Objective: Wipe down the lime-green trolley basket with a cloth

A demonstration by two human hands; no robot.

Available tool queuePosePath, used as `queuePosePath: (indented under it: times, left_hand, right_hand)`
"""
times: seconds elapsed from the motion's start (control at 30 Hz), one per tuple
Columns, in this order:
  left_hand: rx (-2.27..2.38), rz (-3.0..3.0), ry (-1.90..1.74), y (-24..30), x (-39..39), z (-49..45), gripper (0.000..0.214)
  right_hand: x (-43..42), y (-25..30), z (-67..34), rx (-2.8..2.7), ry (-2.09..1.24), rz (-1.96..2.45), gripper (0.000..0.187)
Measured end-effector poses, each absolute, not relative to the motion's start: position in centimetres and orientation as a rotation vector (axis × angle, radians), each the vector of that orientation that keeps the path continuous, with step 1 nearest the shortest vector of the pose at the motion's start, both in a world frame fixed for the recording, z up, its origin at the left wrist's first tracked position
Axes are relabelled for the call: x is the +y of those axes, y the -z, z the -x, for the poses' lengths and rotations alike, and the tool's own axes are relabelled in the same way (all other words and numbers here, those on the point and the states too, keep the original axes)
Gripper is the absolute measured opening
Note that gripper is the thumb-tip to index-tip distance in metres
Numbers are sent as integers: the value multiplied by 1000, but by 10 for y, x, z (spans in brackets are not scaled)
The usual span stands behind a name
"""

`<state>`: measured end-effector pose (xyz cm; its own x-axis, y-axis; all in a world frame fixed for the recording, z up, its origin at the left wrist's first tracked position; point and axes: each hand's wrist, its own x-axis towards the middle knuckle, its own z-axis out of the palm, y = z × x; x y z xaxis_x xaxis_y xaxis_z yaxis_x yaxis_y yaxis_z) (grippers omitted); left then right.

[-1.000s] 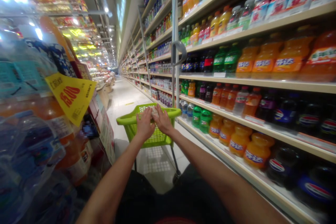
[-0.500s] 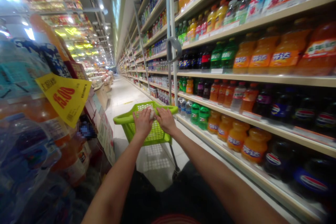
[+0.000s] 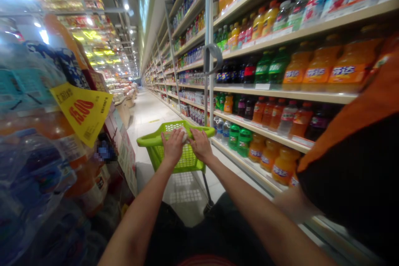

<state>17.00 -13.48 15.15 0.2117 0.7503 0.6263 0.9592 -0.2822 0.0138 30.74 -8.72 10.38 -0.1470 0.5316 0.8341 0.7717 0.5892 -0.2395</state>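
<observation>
A green shopping cart [image 3: 149,141] stands in front of me, with a mesh basket and thin dark legs. My left hand [image 3: 173,146] lies over the middle of its handlebar, fingers curled over the bar. Just to the right, my right hand [image 3: 200,144] grips the same bar. Between the two hands shows a small whitish thing [image 3: 185,134], at the left hand's thumb side; its kind I cannot make out. Both palms are hidden beneath the fingers and wrists.
Shelves of soft drink bottles [image 3: 293,70] line the right side. A person's orange and black sleeve [image 3: 352,149] with a blurred arm is close on my right. Packed bottles [image 3: 40,166] and a yellow price sign [image 3: 83,112] stand left. The pale aisle floor [image 3: 146,108] runs ahead.
A person in orange and black has come into view at the right, covering part of the lower shelves. The view has shifted slightly; both my hands stay on the cart's handlebar.
</observation>
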Motion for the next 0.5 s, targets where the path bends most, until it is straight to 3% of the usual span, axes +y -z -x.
queuePosePath:
  times: [0.3,0.5]
  left_hand:
    - [-1689,1813,997,-136,-131,-74,37]
    - [-1495,2047,970,-142,-133,-127,32]
  right_hand:
    - [-91,-105,-308,-1825,327,1086,45]
    - [-96,-105,-309,-1820,365,1117,44]
